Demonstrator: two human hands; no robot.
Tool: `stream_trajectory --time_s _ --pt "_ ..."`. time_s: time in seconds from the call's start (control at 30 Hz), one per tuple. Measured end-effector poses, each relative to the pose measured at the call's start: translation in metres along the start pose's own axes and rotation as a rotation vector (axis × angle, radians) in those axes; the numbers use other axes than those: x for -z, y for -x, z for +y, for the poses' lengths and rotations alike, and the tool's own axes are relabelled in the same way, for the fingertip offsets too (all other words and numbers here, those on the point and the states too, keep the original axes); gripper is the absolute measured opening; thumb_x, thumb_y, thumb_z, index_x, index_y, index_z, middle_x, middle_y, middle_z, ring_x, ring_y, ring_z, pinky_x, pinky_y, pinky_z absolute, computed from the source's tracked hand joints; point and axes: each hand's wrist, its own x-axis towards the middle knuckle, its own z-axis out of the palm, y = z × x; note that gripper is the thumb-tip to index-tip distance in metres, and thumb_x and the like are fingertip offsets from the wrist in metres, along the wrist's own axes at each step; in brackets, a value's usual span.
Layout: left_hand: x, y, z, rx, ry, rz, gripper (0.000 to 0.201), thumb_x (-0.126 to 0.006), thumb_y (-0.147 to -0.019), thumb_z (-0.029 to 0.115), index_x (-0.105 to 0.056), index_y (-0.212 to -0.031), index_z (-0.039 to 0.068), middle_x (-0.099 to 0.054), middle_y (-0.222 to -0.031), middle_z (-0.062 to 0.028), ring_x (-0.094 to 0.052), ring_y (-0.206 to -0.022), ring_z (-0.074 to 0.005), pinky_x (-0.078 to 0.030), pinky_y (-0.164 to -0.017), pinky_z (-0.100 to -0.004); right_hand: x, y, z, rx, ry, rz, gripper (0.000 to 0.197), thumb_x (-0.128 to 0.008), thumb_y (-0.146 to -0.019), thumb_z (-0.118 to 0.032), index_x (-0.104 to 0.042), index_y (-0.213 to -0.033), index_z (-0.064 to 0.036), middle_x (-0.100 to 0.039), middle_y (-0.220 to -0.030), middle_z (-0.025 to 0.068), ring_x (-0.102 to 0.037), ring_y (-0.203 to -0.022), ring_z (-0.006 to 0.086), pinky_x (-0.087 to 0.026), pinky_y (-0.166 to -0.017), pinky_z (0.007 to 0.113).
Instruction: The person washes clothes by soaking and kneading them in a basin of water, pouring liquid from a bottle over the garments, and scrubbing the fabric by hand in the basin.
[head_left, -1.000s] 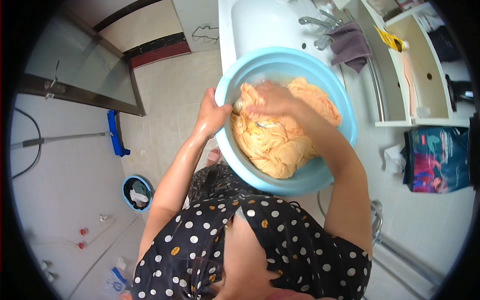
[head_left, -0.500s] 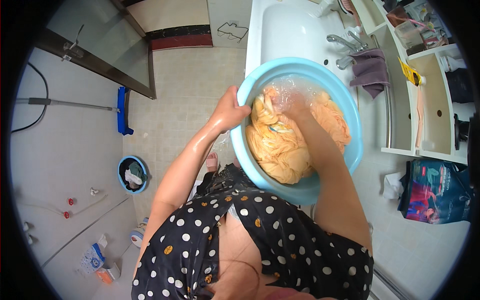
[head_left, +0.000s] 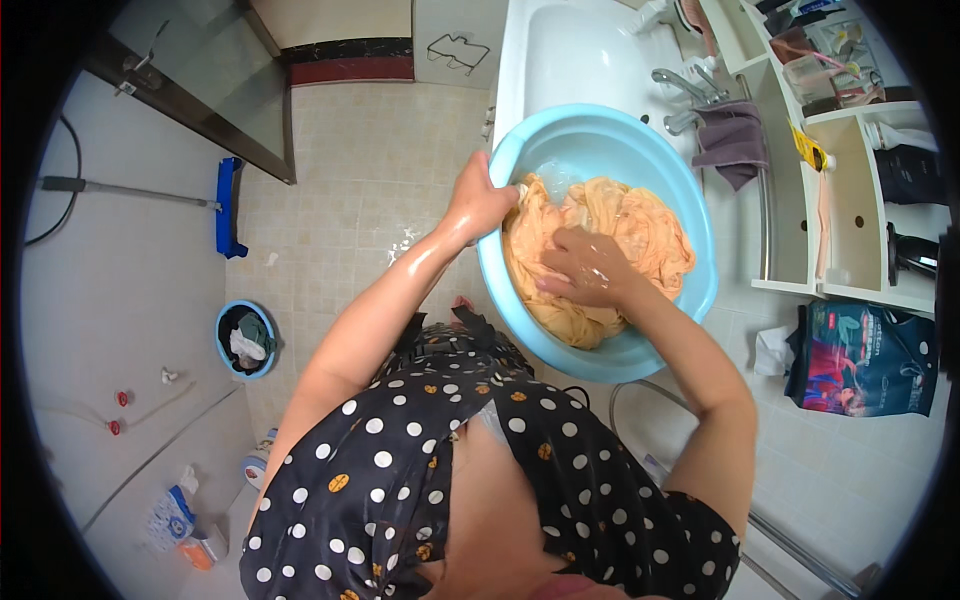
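Observation:
A light blue plastic basin sits tilted against the front of the white sink. Wet peach-yellow cloth lies bunched in it, with a little water showing at the far side. My left hand is closed over the basin's left rim, thumb on the inner side. Inside the basin, my right hand rests on top of the cloth, fingers apart and slightly bent, wet on the back. The fingertips partly blend into the folds.
Beyond the basin is the white sink with a metal faucet. A purple-grey towel hangs from a rail beside open shelves. A dark package is at right; a small blue bucket holding cloth stands at left.
My right hand has come out of the water at the far side and moved back toward me onto the cloth. The splashing has eased. My left hand keeps its hold on the rim.

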Motion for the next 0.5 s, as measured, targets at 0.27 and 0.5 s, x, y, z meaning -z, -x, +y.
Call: stream_trajectory --time_s 0.27,0.5 --pt "0.002 -0.003 -0.013 0.012 0.035 -0.040 0.026 -0.058 -0.066 0.008 -0.042 -0.084 -0.003 -0.051 -0.074 -0.0127 -0.053 -0.069 -0.0217 -0.045 -0.066 -0.0327 -0.057 -0.042 0.060 -0.143 -0.257 0.287 0.024 -0.048 -0.084 -0.029 -0.059 -0.080 -0.0083 -0.057 -0.089 0.0112 -0.057 -0.079 0.0322 -0.045 -0.067 0.042" --pt "0.003 0.003 -0.003 0.023 -0.007 -0.025 0.027 -0.059 -0.067 0.010 -0.042 -0.083 -0.003 -0.052 -0.073 -0.0130 -0.054 -0.070 -0.0226 -0.045 -0.066 -0.0323 -0.087 -0.081 0.094 -0.824 -0.226 0.633 0.030 -0.049 -0.080 -0.029 -0.061 -0.091 -0.0038 -0.058 -0.100 0.0190 -0.055 -0.087 0.0357 -0.043 -0.082 0.042"
